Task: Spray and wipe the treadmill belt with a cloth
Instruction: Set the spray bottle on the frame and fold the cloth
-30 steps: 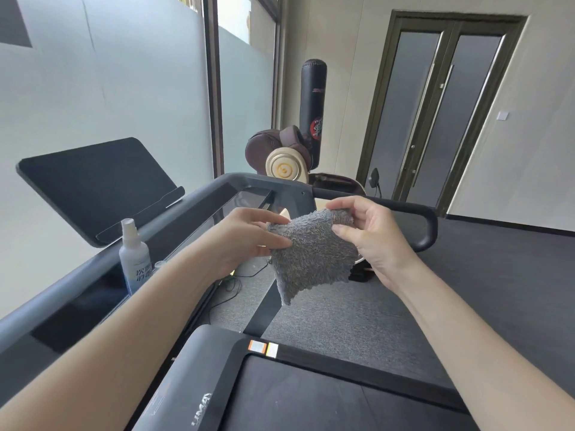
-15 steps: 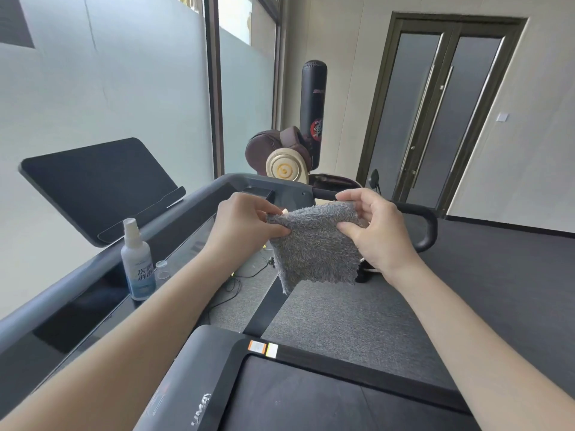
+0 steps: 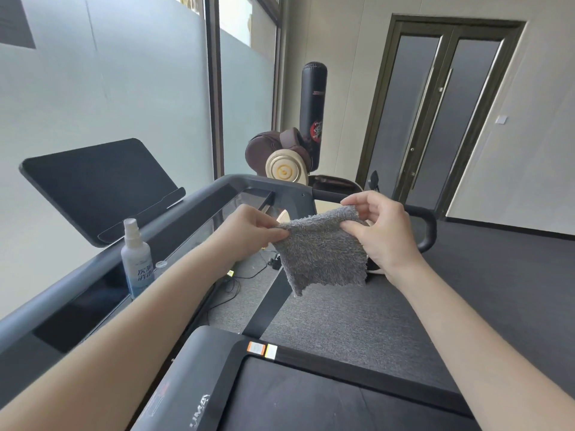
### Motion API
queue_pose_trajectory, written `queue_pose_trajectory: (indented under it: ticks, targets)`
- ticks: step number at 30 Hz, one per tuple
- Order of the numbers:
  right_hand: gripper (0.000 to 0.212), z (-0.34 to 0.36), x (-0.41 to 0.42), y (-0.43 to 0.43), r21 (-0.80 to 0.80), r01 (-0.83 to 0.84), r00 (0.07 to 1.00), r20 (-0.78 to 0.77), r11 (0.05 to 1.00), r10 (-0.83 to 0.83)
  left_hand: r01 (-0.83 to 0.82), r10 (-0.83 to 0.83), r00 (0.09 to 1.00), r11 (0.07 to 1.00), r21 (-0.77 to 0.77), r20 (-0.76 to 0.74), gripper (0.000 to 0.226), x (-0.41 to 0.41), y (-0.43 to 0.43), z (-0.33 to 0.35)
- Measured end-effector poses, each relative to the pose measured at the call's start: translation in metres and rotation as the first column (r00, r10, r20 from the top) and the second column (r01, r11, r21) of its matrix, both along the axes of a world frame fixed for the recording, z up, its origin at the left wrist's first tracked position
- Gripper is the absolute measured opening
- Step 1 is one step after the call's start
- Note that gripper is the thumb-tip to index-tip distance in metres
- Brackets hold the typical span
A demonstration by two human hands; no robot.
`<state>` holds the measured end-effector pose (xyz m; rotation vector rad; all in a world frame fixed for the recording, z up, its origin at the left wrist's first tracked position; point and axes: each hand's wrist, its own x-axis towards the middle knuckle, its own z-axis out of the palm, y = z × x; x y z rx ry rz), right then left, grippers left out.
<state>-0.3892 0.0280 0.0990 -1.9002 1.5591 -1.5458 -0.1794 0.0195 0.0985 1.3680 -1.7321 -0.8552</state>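
The black treadmill belt lies nearest, beneath both outstretched forearms. Above and beyond its front end, the left hand pinches the upper left corner of the grey cloth between thumb and curled fingers. The right hand pinches the upper right edge likewise, so the cloth hangs spread between them in the air, clear of the belt. The spray bottle stands upright on the console ledge, just left of the left forearm and untouched, and farther off are a black punching bag and a dark double door.
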Motion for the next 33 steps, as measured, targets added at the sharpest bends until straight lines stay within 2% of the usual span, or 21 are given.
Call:
queue_pose_trajectory:
  ticks: [4, 8, 9, 11, 13, 14, 19, 21, 24, 29, 33]
  targets:
    - [0.024, 0.001, -0.005, 0.002, -0.047, 0.013, 0.998, -0.065, 0.999, -0.016, 0.06, -0.061, 0.998, 0.998, 0.032, 0.029, 0.016, -0.002, -0.002, 0.003]
    - [0.013, -0.004, -0.011, 0.0, -0.069, 0.094, 0.989, -0.112, 0.993, -0.101, 0.111, -0.109, 0.992, 0.993, 0.043, -0.061, 0.023, -0.003, -0.001, 0.002]
    - [0.014, -0.006, -0.013, -0.001, -0.025, 0.081, 0.993, -0.083, 0.996, -0.083, 0.132, -0.127, 0.988, 0.99, 0.044, -0.092, 0.028, -0.002, 0.0, 0.001]
    - [0.016, -0.007, -0.011, 0.002, 0.115, -0.071, 0.994, 0.095, 0.991, 0.06, 0.164, -0.158, 0.979, 0.986, 0.034, -0.129, 0.034, 0.0, 0.001, -0.001]
    - [0.012, -0.01, -0.008, 0.006, 0.205, -0.209, 0.957, 0.243, 0.956, 0.157, 0.183, -0.177, 0.969, 0.983, 0.02, -0.174, 0.024, 0.0, 0.004, -0.003]
    - [0.01, -0.012, -0.008, 0.005, 0.228, -0.218, 0.956, 0.243, 0.949, 0.162, 0.177, -0.169, 0.965, 0.984, 0.019, -0.202, 0.022, 0.0, 0.006, -0.005]
    - [0.009, -0.024, 0.009, 0.005, 0.163, -0.244, 0.946, 0.259, 0.956, 0.197, 0.043, -0.04, 0.93, 0.999, 0.0, -0.366, 0.017, 0.0, 0.022, -0.014]
    - [0.012, -0.025, 0.022, 0.008, 0.08, -0.246, 0.935, 0.281, 0.966, 0.215, -0.044, 0.054, 0.881, 0.999, 0.031, -0.469, 0.009, 0.003, 0.03, -0.019]
    - [0.016, -0.025, 0.04, 0.01, 0.046, -0.283, 0.925, 0.279, 0.958, 0.26, -0.119, 0.137, 0.799, 0.99, 0.069, -0.586, 0.015, 0.009, 0.042, -0.023]
    - [0.025, -0.024, 0.069, 0.008, 0.086, -0.35, 0.906, 0.284, 0.933, 0.313, -0.13, 0.121, 0.771, 0.991, 0.031, -0.625, 0.044, 0.034, 0.066, -0.029]
    - [0.025, -0.025, 0.098, 0.006, 0.119, -0.482, 0.843, 0.333, 0.868, 0.422, -0.254, 0.205, 0.73, 0.967, 0.019, -0.652, 0.033, 0.059, 0.094, -0.033]
